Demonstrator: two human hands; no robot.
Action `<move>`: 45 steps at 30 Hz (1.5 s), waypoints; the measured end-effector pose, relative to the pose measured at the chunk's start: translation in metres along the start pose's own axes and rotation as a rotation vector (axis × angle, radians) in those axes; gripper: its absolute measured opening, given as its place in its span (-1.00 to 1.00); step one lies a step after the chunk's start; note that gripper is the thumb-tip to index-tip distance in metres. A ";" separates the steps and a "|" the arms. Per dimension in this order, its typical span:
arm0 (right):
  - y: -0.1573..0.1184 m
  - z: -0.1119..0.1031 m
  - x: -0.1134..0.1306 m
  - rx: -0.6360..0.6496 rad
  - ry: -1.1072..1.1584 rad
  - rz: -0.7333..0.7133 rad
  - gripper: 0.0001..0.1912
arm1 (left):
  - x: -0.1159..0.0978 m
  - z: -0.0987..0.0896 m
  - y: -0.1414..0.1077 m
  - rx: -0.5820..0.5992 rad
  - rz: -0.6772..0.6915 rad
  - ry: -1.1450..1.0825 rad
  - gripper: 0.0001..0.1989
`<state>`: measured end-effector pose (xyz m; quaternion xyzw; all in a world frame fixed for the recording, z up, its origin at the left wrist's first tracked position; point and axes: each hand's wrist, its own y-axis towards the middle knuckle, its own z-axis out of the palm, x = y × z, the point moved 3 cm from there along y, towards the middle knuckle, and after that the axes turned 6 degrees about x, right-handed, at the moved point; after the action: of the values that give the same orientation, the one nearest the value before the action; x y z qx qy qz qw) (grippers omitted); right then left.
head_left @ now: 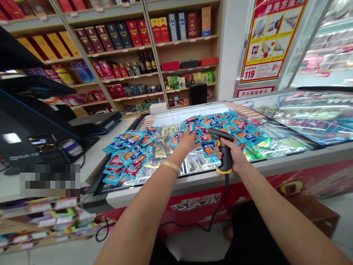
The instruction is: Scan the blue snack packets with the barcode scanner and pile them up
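My right hand (pixel 236 154) is wrapped round a black and yellow barcode scanner (pixel 226 156), its head pointing left above the freezer's glass lid. A black cord hangs from the scanner's handle. My left hand (pixel 187 142), with a gold bangle on the wrist, reaches forward with fingers stretched out over small blue and red snack packets (pixel 197 129). Whether its fingertips press on a packet I cannot tell. Beside the scanner lies a blue packet (pixel 209 149). More snack packets (pixel 135 156) lie heaped on the left part of the lid.
The chest freezer (pixel 198 181) stands right in front of me, with frozen goods visible under its glass. To the left is a counter (pixel 95 156) with a dark checkout machine (pixel 35 121). Shelves of boxes and bottles (pixel 147 62) line the back. The scanner's cord (pixel 190 225) loops low down.
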<state>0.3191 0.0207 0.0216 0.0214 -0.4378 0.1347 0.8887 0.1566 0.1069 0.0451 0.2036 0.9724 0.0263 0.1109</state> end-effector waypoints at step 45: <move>0.000 0.052 -0.036 0.148 -0.122 0.121 -0.75 | 0.054 0.013 -0.084 -0.367 -0.208 -0.869 -0.80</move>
<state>0.2581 0.0051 0.0255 0.0687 -0.4806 0.2183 0.8465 0.0785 0.0512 0.0132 0.0746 0.8304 0.0988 0.5432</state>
